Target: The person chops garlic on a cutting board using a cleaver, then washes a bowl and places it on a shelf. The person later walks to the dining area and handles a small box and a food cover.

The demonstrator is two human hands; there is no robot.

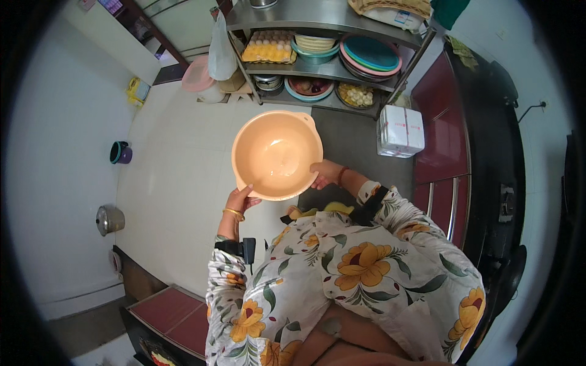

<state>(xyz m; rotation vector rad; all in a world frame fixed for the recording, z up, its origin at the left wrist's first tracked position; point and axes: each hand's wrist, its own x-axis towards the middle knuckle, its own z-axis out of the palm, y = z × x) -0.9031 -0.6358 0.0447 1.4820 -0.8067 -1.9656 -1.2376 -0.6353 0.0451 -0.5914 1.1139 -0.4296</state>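
Note:
An orange plastic basin is held out over the floor in front of me, its inside facing up towards the camera. Nothing lies in it apart from shiny highlights on the bottom. My left hand grips the rim at the lower left, thumb over the edge and fingers underneath. On the right side, my right hand holds the rim in the same way, close to the lower right edge.
Ahead stands a metal shelf rack with egg trays, a teal basin and stacked round lids. White boxes sit at its right foot. Red cabinets under a black counter line the right. A metal pot is at left.

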